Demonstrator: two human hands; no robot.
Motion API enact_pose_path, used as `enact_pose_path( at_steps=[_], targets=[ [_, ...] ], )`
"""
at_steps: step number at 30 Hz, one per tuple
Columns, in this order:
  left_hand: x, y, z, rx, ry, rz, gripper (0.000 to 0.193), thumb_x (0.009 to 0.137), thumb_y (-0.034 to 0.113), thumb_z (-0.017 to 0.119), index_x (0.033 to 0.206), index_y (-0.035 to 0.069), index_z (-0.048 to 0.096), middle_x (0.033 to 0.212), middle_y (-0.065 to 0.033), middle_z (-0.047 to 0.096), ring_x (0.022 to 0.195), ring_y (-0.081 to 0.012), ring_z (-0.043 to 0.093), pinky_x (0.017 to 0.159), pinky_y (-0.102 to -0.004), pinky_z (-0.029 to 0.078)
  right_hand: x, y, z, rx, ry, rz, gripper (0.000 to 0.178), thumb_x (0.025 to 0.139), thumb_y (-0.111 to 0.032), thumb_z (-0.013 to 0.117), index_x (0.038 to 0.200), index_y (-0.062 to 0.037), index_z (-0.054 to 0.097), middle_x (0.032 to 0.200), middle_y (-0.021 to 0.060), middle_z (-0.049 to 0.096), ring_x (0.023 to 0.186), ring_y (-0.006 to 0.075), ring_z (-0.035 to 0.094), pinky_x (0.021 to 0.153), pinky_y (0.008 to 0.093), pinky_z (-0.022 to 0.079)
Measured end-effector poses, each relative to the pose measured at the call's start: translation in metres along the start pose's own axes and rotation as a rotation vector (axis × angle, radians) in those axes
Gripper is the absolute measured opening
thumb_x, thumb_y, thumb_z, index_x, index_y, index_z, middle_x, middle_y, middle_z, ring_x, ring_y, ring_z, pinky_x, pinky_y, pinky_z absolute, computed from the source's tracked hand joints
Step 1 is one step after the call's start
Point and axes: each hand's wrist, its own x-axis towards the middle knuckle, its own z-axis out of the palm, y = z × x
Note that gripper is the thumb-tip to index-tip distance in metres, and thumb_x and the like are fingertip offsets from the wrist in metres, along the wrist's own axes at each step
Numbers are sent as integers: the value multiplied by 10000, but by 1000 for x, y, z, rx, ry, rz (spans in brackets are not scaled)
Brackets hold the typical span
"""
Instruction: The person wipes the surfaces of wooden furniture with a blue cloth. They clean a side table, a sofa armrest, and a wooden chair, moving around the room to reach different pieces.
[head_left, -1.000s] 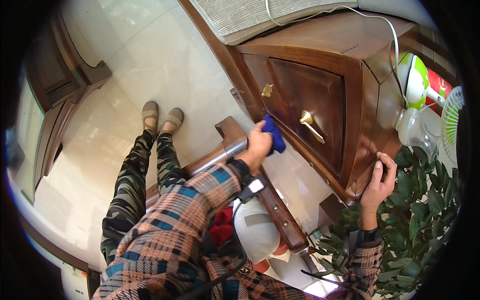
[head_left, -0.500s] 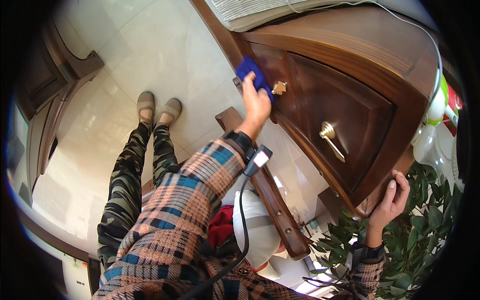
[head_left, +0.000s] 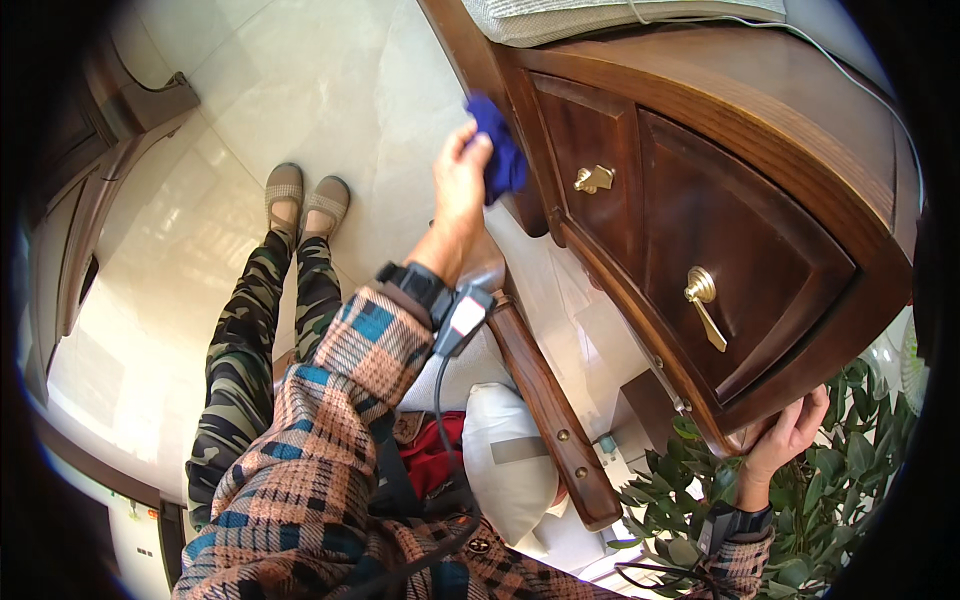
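A bunched blue cloth (head_left: 497, 155) is in my left hand (head_left: 460, 185), pinched between thumb and fingers and slightly blurred. It hangs just left of the wooden cabinet (head_left: 590, 235), by its edge, apart from the brass pulls. Two brass pulls, a smaller one (head_left: 594, 179) and a longer drop handle (head_left: 705, 300), sit on the dark panelled front. At the cabinet's lower right corner, my right hand (head_left: 785, 440) is curled against the edge; its thumb is hidden. Both wrists wear dark bands, and a cabled device (head_left: 466, 318) is on the left one.
A wooden armrest (head_left: 555, 425) slants below the cabinet, beside a white cushion (head_left: 508, 455) and red fabric (head_left: 437, 455). A leafy plant (head_left: 800, 490) stands by my right hand. A pale cable (head_left: 770, 22) crosses the cabinet top. Glossy tiles (head_left: 330, 90) cover the floor.
My left hand has moved left with the cloth, off the cabinet front near the smaller pull. My right hand stays at the corner. The cabinet appears farther right in the view.
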Motion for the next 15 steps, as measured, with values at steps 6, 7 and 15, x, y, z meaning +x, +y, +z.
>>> enact_pose_path(
  at_steps=[6, 7, 15],
  targets=[
    [25, -34, 41, 416, 176, 354, 166, 798, 93, 637, 949, 29, 661, 1365, -249, 467, 1299, -372, 416, 1078, -376, 312, -1, 1, -5, -22, -33, -1, 214, 982, -91, 459, 1166, 15, 486, 1092, 53, 542, 998, 126, 500, 913, 266, 385],
    [19, -48, 33, 457, 126, 336, 151, 783, 76, 645, 925, 25, 654, 1340, -238, 484, 1274, -364, 440, 1072, -372, 320, -1, 0, -4, -16, -42, 6, 204, 982, -93, 459, 1154, 13, 486, 1077, 49, 540, 987, 123, 498, 906, 264, 384],
    [-7, -63, -1, 563, -91, -118, 164, 733, -9, 685, 872, 38, 613, 1072, -110, 598, 972, -216, 578, 853, -319, 468, 1, -9, 2, -41, -31, 15, 185, 981, -104, 454, 1123, 8, 488, 1038, 35, 528, 960, 116, 486, 891, 259, 382]
  ],
)
